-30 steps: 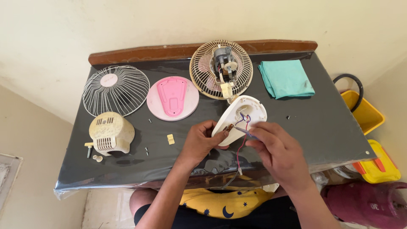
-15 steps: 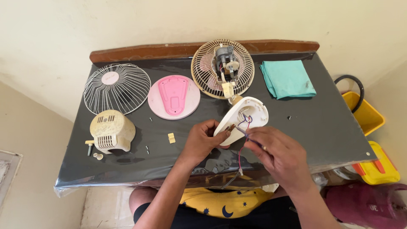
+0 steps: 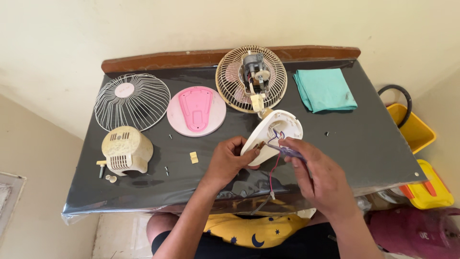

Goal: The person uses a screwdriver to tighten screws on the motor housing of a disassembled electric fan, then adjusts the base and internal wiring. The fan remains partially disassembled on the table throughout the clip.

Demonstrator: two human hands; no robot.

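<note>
We see the left hand (image 3: 229,160) gripping the lower edge of the white fan base shell (image 3: 273,134), fingers closed on it, holding it tilted up off the dark table (image 3: 364,148) near the front-centre. The right hand (image 3: 316,177) is just beside it, w/ fingers pinched narrow on a small purple-handled tool (image 3: 290,152) whose tip points into the shell's open underside; we can't tell exactly what the tip touches, since the wires (image 3: 274,168) crowd that spot. Thin red and blue wires run out of the shell and hang down past the table edge. The shell's neck joins the rear fan guard w/ motor (image 3: 251,79), lying flat at the back-centre. Left of that lies a round pink base plate (image 3: 196,111), then the white wire front guard (image 3: 132,101) at the far left. In front of that guard sits the cream motor cover (image 3: 127,150), approx. at the left-front. A small cream clip (image 3: 193,157) and a few loose screws (image 3: 166,169) lie between cover and hands. A folded teal cloth (image 3: 325,90) rests at the back-right, well apart from the hands.
</note>
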